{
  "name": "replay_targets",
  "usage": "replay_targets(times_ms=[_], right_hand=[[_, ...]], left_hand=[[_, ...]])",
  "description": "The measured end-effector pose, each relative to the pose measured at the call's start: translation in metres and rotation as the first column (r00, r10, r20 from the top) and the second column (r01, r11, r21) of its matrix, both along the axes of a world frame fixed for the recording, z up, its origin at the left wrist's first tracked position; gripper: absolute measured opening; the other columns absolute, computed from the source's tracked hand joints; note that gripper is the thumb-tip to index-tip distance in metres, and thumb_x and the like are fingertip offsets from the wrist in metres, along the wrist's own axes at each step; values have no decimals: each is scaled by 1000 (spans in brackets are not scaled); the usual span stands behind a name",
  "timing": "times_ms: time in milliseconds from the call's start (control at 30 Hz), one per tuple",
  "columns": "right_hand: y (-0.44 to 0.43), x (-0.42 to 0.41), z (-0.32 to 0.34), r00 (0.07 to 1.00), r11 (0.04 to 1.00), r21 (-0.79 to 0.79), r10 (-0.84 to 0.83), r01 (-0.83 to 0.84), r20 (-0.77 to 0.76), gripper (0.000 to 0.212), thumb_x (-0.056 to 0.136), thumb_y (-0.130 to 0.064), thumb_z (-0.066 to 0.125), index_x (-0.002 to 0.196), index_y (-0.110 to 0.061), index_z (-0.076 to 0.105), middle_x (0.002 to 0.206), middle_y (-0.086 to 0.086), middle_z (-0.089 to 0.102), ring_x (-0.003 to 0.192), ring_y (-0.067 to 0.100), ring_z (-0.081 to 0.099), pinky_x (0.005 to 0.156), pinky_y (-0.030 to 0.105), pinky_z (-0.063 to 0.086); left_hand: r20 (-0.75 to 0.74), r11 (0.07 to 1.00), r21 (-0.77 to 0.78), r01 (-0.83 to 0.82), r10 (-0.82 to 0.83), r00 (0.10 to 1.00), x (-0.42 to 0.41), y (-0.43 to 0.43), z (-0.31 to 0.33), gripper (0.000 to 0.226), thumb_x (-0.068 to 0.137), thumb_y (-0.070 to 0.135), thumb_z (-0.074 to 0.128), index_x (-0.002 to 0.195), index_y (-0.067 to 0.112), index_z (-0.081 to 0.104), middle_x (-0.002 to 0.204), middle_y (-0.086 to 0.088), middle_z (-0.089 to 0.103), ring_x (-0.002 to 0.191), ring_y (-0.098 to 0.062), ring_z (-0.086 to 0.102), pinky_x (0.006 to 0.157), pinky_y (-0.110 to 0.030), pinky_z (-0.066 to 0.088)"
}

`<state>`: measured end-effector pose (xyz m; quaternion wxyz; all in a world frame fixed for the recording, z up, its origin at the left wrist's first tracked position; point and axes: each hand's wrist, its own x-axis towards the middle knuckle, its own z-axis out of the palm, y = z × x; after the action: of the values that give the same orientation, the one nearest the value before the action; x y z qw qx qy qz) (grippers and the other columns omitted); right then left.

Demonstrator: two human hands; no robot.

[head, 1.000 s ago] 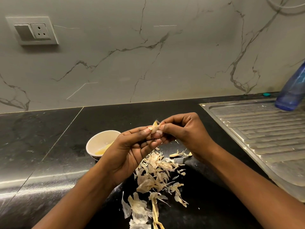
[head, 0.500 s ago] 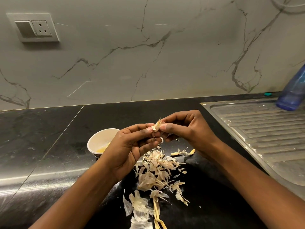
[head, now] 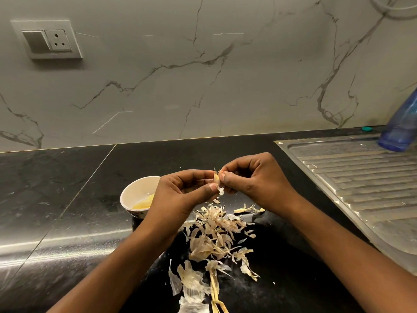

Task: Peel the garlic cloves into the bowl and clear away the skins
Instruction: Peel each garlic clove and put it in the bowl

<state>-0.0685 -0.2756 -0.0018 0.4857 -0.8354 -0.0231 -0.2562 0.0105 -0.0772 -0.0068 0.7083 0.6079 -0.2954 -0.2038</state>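
Above the black countertop (head: pixel 67 211), near its middle, both hands are raised and meet around one garlic clove (head: pixel 216 179). The left hand (head: pixel 180 195) pinches the clove between its thumb and curled fingers. The right hand (head: pixel 255 184) grips the same clove from the other side, with the thumb and the first finger at its upper end. A small piece of skin (head: pixel 221 191) hangs down from the clove, between the two thumbs.

Just beside the left hand, on its far left side, a small white bowl (head: pixel 140 179) stands on the countertop. Pale yellow peeled cloves (head: pixel 144 203) lie inside it; the left hand hides a part of the bowl.

Under the hands and toward the person, a loose pile of dry garlic skins (head: pixel 214 233) is spread on the countertop, and some longer pieces reach the lower edge of the view.

At the right, the ribbed steel drainboard (head: pixel 361 188) of a sink is set into the countertop, and a blue bottle (head: pixel 401 127) stands at its far corner. A small teal cap (head: pixel 366 129) lies near the bottle, against the wall. A grey marble wall (head: pixel 203 86) rises behind, with a switch and socket plate (head: pixel 47 39) at the upper left.
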Motion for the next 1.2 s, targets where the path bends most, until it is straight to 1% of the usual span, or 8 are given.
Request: replay_targets(times_ms=[167,300,433,567,767,933,1067,1200], right_hand=[[3,2,-5,1000,992,-125,-18,21,18,6,94,-12,79,97,-13,84,79,-2,78,71,22,74,66,41,66],[4,1,-5,999,991,-133,-17,22,37,7,95,-14,77,96,-15,84,79,-2,77,70,25,73,66,48,63],[3,0,-4,999,992,-119,-23,28,40,6,93,-15,78,95,-14,84,77,0,77,69,26,72,65,51,63],[2,0,-1,999,993,-119,-19,23,33,5,93,-16,78,94,-16,83,76,0,77,68,25,73,66,49,64],[1,-2,-1,1000,994,-112,1,-1,4,4,93,-10,79,92,-11,83,76,2,77,68,27,73,67,52,64],[0,-5,0,998,993,-106,53,-56,-27,4,93,-9,79,92,-10,83,77,5,77,68,35,72,66,60,61],[0,-6,2,997,990,-119,70,-75,-41,5,94,-10,78,92,-8,82,77,6,77,69,34,72,66,57,62],[-8,-8,7,997,994,-90,65,-68,-42,13,97,-2,70,96,-4,83,80,6,79,71,25,76,66,36,66]], left_hand=[[148,999,25,-39,35,988,-2,-1,-2,36,78,17,78,114,13,77,100,-10,80,97,-28,79,87,-38,64],[154,998,-18,-67,69,986,-1,-2,-4,30,80,13,78,109,7,77,99,-11,80,96,-28,79,87,-37,64],[67,995,-61,-73,77,995,3,0,-6,33,79,11,78,111,4,75,103,-16,79,102,-33,77,93,-41,62],[-92,988,-144,-63,50,995,6,-1,-5,36,79,6,74,115,1,73,109,-23,77,109,-39,74,98,-43,60],[-315,972,-232,-37,-39,948,6,-3,2,42,83,1,66,125,-1,68,117,-23,75,110,-36,75,85,-34,65],[-397,967,-253,-32,-74,915,5,-3,6,43,85,2,62,128,1,67,120,-22,75,109,-36,75,82,-36,66],[-410,972,-234,-28,-72,909,4,-4,6,36,97,-4,54,131,3,65,122,-21,75,108,-35,76,82,-37,66],[-412,968,-248,-36,-72,909,6,-3,7,38,99,-5,52,133,5,64,123,-20,75,113,-31,74,88,-39,64]])
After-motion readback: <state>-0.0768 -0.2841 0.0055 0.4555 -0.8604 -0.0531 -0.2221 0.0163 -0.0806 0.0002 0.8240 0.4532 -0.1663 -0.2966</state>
